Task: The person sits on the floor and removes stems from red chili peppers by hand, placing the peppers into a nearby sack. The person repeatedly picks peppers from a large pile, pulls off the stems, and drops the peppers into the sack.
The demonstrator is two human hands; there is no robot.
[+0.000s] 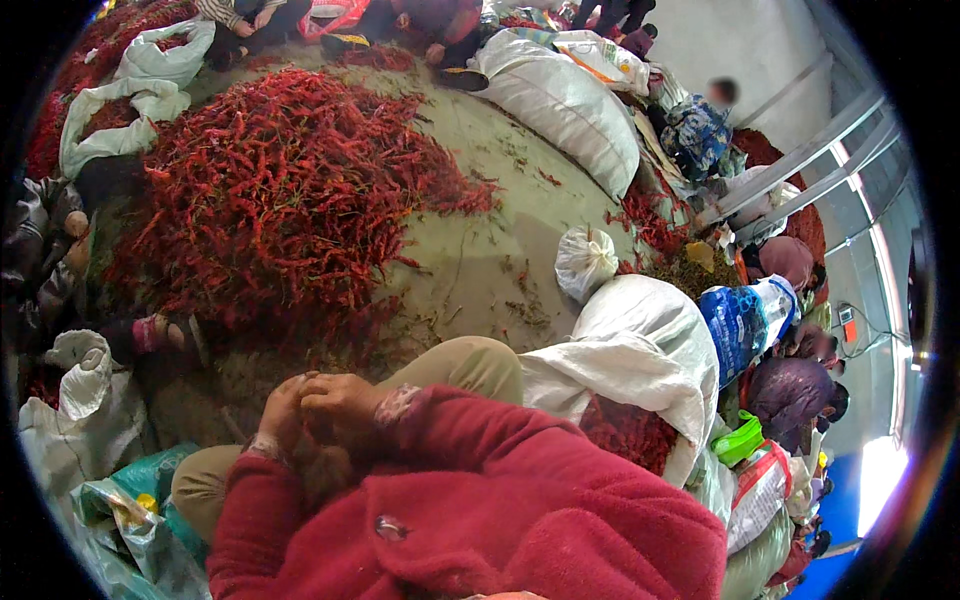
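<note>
Both hands meet in front of my body, above the lap, in red coat sleeves with patterned cuffs. My left hand [281, 416] is on the picture's left and my right hand [341, 397] on its right; their fingertips come together. Whether anything small is between the fingers cannot be made out. Beyond them a large heap of dried red chilli peppers [285, 187], some with stems, lies on the floor [480, 262]. Beside my knee on the right stands an open white woven sack [637, 330] with red chillies [630, 435] inside.
A tied white plastic bag [585, 262] stands behind the open sack. A full white sack [562, 105] lies at the back. Other people's hands [244, 26] and shoes show around the heap. A rolled-open sack [82, 382] and a teal plastic bag [142, 510] are at left.
</note>
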